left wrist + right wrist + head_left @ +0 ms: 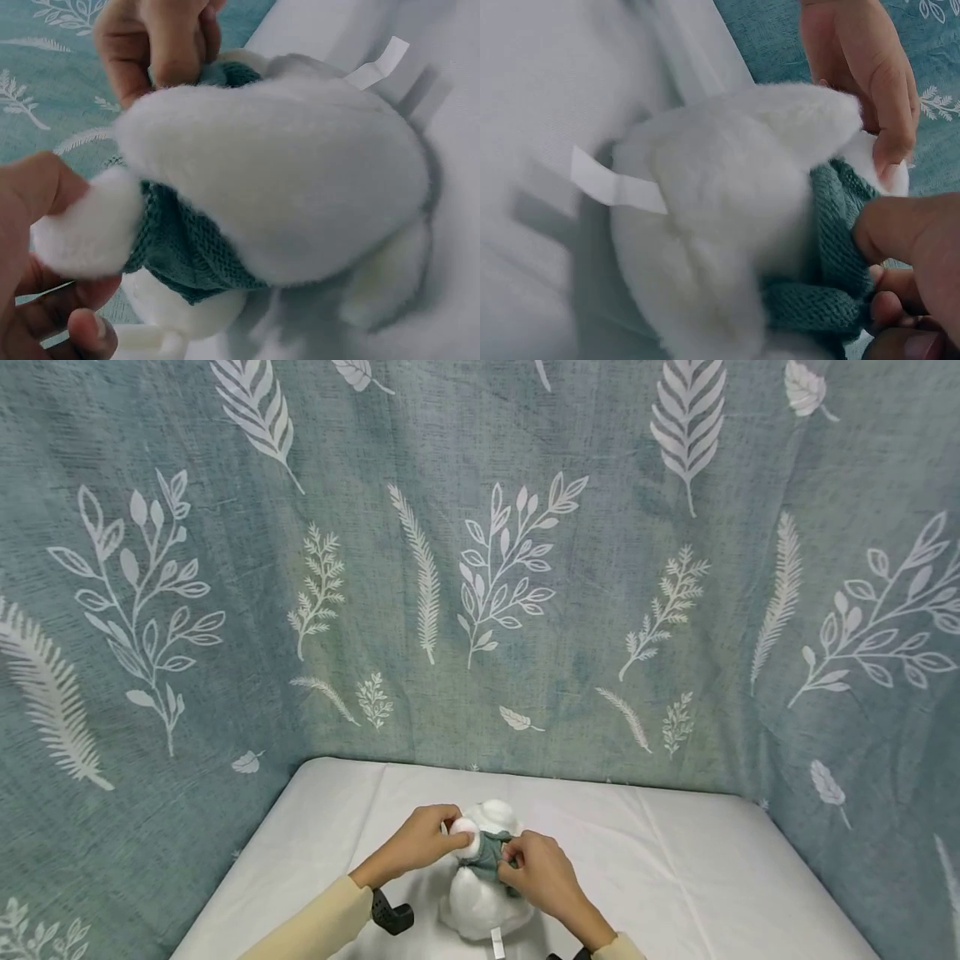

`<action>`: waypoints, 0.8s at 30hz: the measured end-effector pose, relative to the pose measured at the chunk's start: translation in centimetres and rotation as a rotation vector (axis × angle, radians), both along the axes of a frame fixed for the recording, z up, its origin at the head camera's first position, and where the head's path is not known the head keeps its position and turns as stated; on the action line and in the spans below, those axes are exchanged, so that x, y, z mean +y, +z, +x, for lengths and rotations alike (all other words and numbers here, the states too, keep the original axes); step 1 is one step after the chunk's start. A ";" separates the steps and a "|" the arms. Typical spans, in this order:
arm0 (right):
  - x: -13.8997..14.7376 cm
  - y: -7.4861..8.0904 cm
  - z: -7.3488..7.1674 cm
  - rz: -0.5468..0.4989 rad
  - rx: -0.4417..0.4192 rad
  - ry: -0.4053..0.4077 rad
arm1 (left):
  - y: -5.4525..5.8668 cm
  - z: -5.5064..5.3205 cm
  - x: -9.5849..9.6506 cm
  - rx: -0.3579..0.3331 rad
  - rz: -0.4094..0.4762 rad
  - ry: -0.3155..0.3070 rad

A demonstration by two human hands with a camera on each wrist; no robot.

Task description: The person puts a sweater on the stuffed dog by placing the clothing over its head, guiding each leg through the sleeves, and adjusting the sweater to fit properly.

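A white plush toy [480,906] lies on the white-covered surface with a teal knitted garment [489,857] around part of it. My left hand [420,843] grips a rounded white limb [94,225] that pokes out of the knit, thumb on one side and fingers on the other. On the other side of the toy, my right hand [543,872] pinches the edge of the knit between thumb and fingers. The right wrist view shows the garment bunched into thick folds [840,232] at those fingertips. Part of the toy's far side is hidden by the garment and hands.
A white fabric tag [619,187] sticks out from the toy's near end. The white-covered surface [637,877] extends around it, bordered by green-blue curtains [450,710] with white leaf prints. A dark wrist device [392,914] sits at the left wrist.
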State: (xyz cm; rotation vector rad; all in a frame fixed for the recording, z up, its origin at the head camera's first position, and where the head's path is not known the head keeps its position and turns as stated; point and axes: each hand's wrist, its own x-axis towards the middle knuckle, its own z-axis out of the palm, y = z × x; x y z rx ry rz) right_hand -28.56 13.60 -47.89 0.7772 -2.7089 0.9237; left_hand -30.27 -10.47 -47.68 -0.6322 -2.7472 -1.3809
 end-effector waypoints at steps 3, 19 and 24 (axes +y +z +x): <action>0.2 0.0 0.2 0.004 -0.009 0.024 | 0.0 0.0 -0.3 -0.011 0.021 0.041; 0.9 0.7 -0.1 -0.111 -0.270 0.018 | -0.6 -0.3 -0.8 -0.050 -0.006 0.051; 1.4 0.6 -0.2 -0.107 -0.304 0.073 | -0.7 -0.2 -0.7 -0.030 0.000 0.033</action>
